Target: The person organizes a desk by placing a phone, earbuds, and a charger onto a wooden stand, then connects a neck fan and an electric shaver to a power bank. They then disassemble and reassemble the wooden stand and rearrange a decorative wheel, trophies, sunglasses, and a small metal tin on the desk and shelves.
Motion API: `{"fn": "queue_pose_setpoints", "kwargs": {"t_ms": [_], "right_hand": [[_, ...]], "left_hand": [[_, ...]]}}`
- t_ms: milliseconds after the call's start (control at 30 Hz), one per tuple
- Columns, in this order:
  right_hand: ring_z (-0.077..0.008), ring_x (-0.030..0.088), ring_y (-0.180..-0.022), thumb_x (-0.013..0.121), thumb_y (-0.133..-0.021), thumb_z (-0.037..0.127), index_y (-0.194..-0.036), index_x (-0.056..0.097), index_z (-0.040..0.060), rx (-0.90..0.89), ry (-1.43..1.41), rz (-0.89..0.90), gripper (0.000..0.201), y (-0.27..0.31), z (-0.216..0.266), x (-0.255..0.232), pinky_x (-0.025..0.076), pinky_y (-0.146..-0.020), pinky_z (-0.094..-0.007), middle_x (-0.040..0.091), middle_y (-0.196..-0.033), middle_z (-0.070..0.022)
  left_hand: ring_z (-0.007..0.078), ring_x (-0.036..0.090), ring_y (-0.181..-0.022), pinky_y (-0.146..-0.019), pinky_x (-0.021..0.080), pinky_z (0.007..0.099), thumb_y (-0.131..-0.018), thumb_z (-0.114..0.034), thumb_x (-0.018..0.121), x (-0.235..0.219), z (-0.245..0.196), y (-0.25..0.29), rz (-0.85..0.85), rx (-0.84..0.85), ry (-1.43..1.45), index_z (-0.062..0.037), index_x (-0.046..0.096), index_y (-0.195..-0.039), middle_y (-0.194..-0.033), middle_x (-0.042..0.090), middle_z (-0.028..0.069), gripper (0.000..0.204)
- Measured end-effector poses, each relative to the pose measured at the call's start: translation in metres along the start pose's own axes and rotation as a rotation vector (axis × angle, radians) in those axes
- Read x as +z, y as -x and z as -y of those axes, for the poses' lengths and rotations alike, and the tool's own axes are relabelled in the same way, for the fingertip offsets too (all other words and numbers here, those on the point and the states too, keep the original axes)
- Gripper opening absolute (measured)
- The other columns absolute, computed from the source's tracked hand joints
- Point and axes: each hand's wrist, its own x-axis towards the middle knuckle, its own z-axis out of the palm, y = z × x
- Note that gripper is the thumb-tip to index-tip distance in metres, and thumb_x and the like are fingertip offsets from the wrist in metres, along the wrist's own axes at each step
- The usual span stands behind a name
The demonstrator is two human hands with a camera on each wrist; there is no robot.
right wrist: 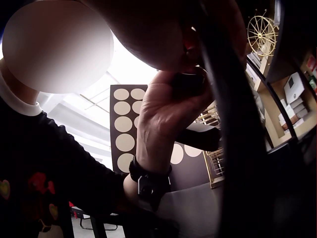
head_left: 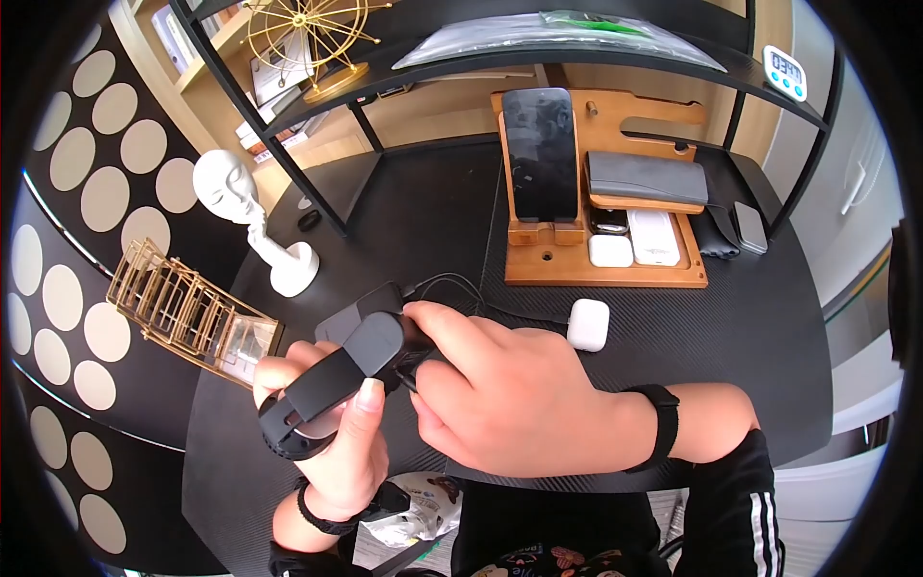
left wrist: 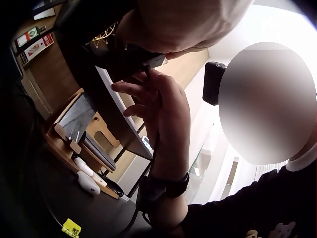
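Observation:
My left hand (head_left: 341, 466) grips a black hinged device (head_left: 332, 385) made of several rounded segments, its thumb lying along the near side. At the device's right end, my right hand (head_left: 510, 394) has curled fingers close against it. In the left wrist view, the right hand (left wrist: 166, 99) pinches a thin black cable plug (left wrist: 147, 72) at the edge of the device. Just beyond the device in the head view is a flat dark grey piece (head_left: 336, 324), partly hidden by it. The right wrist view shows the left hand (right wrist: 166, 106) from below, with the device mostly in shadow.
A white earbud case (head_left: 588, 325) lies right of the hands, near a black cable (head_left: 519, 313). Behind stands a wooden organizer (head_left: 596, 277) bearing a phone (head_left: 540, 154) and a grey case (head_left: 646, 181). Leftward are a white sculpture (head_left: 293, 269) and brass ornament (head_left: 187, 308). A black shelf (head_left: 538, 58) overhangs the table's back.

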Motion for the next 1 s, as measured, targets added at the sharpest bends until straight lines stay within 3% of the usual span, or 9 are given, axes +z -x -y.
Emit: {"fn": "queue_pose_setpoints", "kwargs": {"t_ms": [133, 300, 400, 600, 667, 700, 767, 933, 1000], "right_hand": [[-0.0144, 0.054, -0.059, 0.061, -0.066, 0.014, -0.067, 0.055, 0.0010, 0.017, -0.016, 0.043, 0.014, 0.001, 0.000, -0.001, 0.043, -0.045, -0.0221, 0.053, -0.094, -0.0171], [-0.0154, 0.058, -0.057, 0.060, -0.068, 0.013, -0.071, 0.055, -0.0021, -0.020, 0.047, 0.070, 0.016, 0.002, 0.000, -0.001, 0.045, -0.045, -0.0223, 0.056, -0.097, -0.0260], [-0.0162, 0.061, -0.062, 0.068, -0.068, 0.015, -0.074, 0.054, 0.0021, 0.071, 0.074, 0.134, 0.020, 0.004, 0.003, 0.000, 0.047, -0.049, -0.0231, 0.056, -0.103, -0.0169], [-0.0165, 0.060, -0.061, 0.068, -0.068, 0.014, -0.075, 0.054, 0.0016, 0.095, 0.024, 0.161, 0.019, 0.004, 0.002, 0.001, 0.048, -0.049, -0.0241, 0.056, -0.102, -0.0176], [-0.0150, 0.060, -0.059, 0.064, -0.068, 0.013, -0.073, 0.054, -0.0005, 0.055, 0.008, 0.125, 0.018, 0.003, -0.001, 0.003, 0.046, -0.047, -0.0227, 0.055, -0.097, -0.0199], [-0.0136, 0.059, -0.057, 0.060, -0.067, 0.013, -0.071, 0.054, -0.0026, 0.016, -0.008, 0.089, 0.017, 0.003, -0.002, 0.004, 0.044, -0.044, -0.0213, 0.054, -0.092, -0.0222], [-0.0134, 0.059, -0.057, 0.060, -0.067, 0.013, -0.071, 0.054, -0.0024, 0.016, 0.009, 0.094, 0.017, 0.004, -0.002, 0.006, 0.044, -0.044, -0.0212, 0.054, -0.092, -0.0224], [-0.0132, 0.059, -0.057, 0.060, -0.068, 0.013, -0.071, 0.054, -0.0019, 0.041, 0.019, 0.130, 0.017, 0.005, 0.000, 0.006, 0.044, -0.044, -0.0210, 0.054, -0.092, -0.0228], [-0.0171, 0.061, -0.061, 0.068, -0.070, 0.013, -0.075, 0.054, 0.0011, 0.118, 0.022, 0.200, 0.019, 0.006, 0.001, 0.005, 0.048, -0.048, -0.0242, 0.055, -0.102, -0.0183]], "left_hand": [[0.0096, 0.042, -0.070, -0.065, 0.036, 0.0240, -0.075, 0.005, 0.068, 0.004, -0.005, -0.001, -0.063, -0.158, 0.115, -0.0105, 0.038, -0.086, -0.079, 0.046, 0.0014, 0.035], [0.0085, 0.043, -0.070, -0.063, 0.037, 0.0211, -0.077, 0.006, 0.065, 0.010, -0.009, -0.001, -0.158, -0.294, 0.196, -0.0102, 0.040, -0.086, -0.080, 0.047, 0.0011, 0.031], [0.0085, 0.045, -0.071, -0.065, 0.039, 0.0217, -0.079, 0.005, 0.065, 0.010, -0.008, 0.000, -0.179, -0.381, 0.253, -0.0101, 0.040, -0.087, -0.080, 0.048, 0.0011, 0.030], [0.0087, 0.048, -0.075, -0.069, 0.041, 0.0224, -0.080, 0.005, 0.064, 0.007, -0.004, 0.002, -0.195, -0.385, 0.270, -0.0093, 0.043, -0.089, -0.082, 0.050, 0.0015, 0.027], [0.0128, 0.053, -0.095, -0.082, 0.046, 0.0315, -0.085, -0.005, 0.062, -0.004, -0.002, 0.006, -0.092, -0.414, 0.188, -0.0121, 0.047, -0.115, -0.101, 0.053, 0.0014, 0.034], [0.0128, 0.053, -0.095, -0.082, 0.046, 0.0315, -0.085, -0.005, 0.062, 0.001, -0.004, 0.004, -0.092, -0.414, 0.187, -0.0121, 0.047, -0.115, -0.101, 0.053, 0.0014, 0.034], [0.0092, 0.049, -0.076, -0.072, 0.042, 0.0234, -0.081, 0.005, 0.064, 0.013, -0.008, 0.000, -0.211, -0.405, 0.266, -0.0086, 0.044, -0.090, -0.083, 0.052, 0.0019, 0.026], [0.0092, 0.049, -0.075, -0.072, 0.042, 0.0234, -0.079, 0.007, 0.065, 0.009, -0.002, 0.005, -0.182, -0.386, 0.241, -0.0087, 0.043, -0.090, -0.081, 0.051, 0.0014, 0.029], [0.0090, 0.049, -0.074, -0.071, 0.042, 0.0235, -0.078, 0.008, 0.065, 0.010, 0.001, 0.006, -0.167, -0.349, 0.204, -0.0088, 0.042, -0.089, -0.081, 0.050, 0.0012, 0.030]]}}
